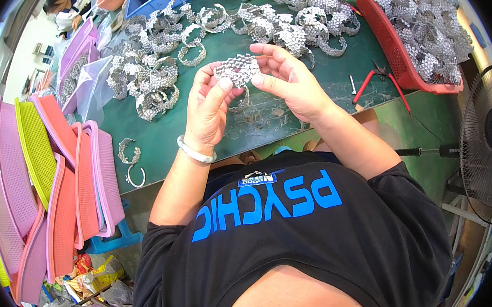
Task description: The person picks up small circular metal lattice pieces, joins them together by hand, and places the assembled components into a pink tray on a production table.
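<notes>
A silvery cuff bracelet [238,70] with a scaly, textured surface is held up over the near edge of the green table. My left hand [208,100] grips its left side, thumb on the near face and fingers behind. On the right side my right hand [290,81] pinches it, its thumb against the edge and the upper fingers curved over it. Beyond and to the left lie heaps of similar silvery cuffs [153,81]. More cuffs [292,32] are piled farther back on the table.
Red-handled pliers [384,81] lie at the right of the green table [224,134]. A red basket [384,43] full of silvery pieces stands behind them, with a black fan [488,128] farther right. Stacked colored baskets [66,196] fill the left. Another person [71,6] sits at far left.
</notes>
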{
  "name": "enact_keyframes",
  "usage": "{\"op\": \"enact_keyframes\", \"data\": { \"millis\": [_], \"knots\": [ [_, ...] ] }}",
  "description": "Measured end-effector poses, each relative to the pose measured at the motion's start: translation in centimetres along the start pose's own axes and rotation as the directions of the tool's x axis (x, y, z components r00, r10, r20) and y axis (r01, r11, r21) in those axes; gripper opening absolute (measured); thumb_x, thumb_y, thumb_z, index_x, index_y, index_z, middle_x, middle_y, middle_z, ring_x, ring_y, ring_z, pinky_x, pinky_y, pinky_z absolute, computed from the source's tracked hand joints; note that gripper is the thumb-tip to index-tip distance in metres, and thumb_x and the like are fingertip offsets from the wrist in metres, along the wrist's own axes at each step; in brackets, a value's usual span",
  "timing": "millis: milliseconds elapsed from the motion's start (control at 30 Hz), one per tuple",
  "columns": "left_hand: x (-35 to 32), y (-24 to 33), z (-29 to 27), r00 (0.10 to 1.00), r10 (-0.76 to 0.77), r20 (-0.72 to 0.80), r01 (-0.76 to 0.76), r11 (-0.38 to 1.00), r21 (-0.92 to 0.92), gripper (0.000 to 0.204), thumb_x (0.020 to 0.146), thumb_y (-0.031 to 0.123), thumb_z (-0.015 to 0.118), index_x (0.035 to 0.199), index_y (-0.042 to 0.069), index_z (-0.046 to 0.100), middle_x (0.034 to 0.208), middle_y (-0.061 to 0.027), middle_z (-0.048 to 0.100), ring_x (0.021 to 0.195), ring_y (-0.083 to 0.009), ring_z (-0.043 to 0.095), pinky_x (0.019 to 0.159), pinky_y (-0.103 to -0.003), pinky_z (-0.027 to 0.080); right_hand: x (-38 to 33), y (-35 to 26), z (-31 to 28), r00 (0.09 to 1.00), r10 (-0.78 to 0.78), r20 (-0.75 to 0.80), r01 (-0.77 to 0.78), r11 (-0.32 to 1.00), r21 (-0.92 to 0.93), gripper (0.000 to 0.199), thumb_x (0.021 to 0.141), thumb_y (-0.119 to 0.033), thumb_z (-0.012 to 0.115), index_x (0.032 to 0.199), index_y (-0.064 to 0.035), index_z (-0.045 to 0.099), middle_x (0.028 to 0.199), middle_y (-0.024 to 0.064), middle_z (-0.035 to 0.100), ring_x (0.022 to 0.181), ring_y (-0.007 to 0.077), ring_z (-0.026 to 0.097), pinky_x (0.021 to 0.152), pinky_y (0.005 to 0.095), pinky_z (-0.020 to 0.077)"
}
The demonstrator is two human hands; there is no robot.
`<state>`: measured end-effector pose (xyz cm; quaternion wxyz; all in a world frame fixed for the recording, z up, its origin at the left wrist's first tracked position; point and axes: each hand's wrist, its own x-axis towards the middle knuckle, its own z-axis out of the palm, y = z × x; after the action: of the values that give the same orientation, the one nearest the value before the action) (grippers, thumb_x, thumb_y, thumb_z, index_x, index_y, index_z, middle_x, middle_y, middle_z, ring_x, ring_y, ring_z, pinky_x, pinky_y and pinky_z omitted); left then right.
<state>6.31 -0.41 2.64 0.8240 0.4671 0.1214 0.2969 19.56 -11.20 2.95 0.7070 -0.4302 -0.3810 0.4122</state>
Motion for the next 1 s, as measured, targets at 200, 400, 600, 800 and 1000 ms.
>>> {"op": "enact_keyframes", "data": {
  "millis": [200, 400, 600, 800, 1000],
  "knots": [
    [-0.3, 0.1, 0.6, 0.983, 0.175, -0.051, -0.162, 0.967, 0.198, 0.041, 0.079, 0.006, 0.062, 0.113, 0.002, 0.039, 0.103, -0.0092, 0.054, 0.093, -0.0162, 0.054, 0.081, -0.03, 0.045, -0.2, -0.2, 0.0, 0.999, 0.049, -0.017, -0.049, 0.999, 0.016, 0.048, 0.081, -0.008, 0.06, 0.125, -0.0028, 0.04, 0.106, 0.0063, 0.051, 0.097, 0.0122, 0.05, 0.086, 0.0259, 0.0407],
    [-0.3, -0.2, 0.9, 0.923, 0.378, -0.076, -0.305, 0.836, 0.456, 0.049, 0.069, 0.006, 0.073, 0.107, 0.002, 0.041, 0.098, -0.0071, 0.051, 0.09, -0.0133, 0.051, 0.079, -0.027, 0.043, -0.5, 0.0, 0.2, 0.993, -0.065, -0.099, 0.047, 0.983, -0.177, 0.048, 0.081, -0.003, 0.059, 0.124, -0.0018, 0.039, 0.103, 0.0061, 0.051, 0.092, 0.0108, 0.049, 0.084, 0.0241, 0.0415],
    [-0.1, -0.7, 0.4, 0.799, 0.601, 0.002, -0.348, 0.461, 0.817, 0.058, 0.059, 0.018, 0.081, 0.101, 0.001, 0.045, 0.095, -0.0071, 0.049, 0.086, -0.0167, 0.049, 0.078, -0.03, 0.041, -1.0, -0.7, 1.1, 0.991, -0.114, -0.064, 0.098, 0.973, -0.208, 0.05, 0.081, -0.002, 0.058, 0.126, -0.0011, 0.036, 0.102, 0.0072, 0.049, 0.092, 0.0114, 0.049, 0.085, 0.0249, 0.042],
    [-0.5, -0.5, 1.1, 0.736, 0.67, 0.101, -0.351, 0.25, 0.902, 0.058, 0.057, 0.019, 0.08, 0.101, 0.002, 0.046, 0.095, -0.0085, 0.048, 0.086, -0.0213, 0.048, 0.077, -0.032, 0.041, -0.8, -0.4, 1.5, 0.994, -0.099, -0.054, 0.087, 0.977, -0.194, 0.056, 0.079, -0.004, 0.062, 0.127, -0.0015, 0.034, 0.103, 0.0075, 0.047, 0.093, 0.0128, 0.05, 0.085, 0.0258, 0.0433],
    [-0.4, -0.8, 0.9, 0.641, 0.718, 0.27, -0.383, -0.005, 0.924, 0.056, 0.056, 0.015, 0.075, 0.102, 0.004, 0.045, 0.095, -0.0103, 0.048, 0.09, -0.0283, 0.047, 0.082, -0.039, 0.035, -0.4, 0.0, 1.8, 0.994, -0.1, -0.048, 0.088, 0.974, -0.207, 0.062, 0.076, -0.003, 0.065, 0.128, -0.0028, 0.032, 0.102, 0.0069, 0.046, 0.092, 0.0125, 0.05, 0.083, 0.0256, 0.0441]
  ]
}}
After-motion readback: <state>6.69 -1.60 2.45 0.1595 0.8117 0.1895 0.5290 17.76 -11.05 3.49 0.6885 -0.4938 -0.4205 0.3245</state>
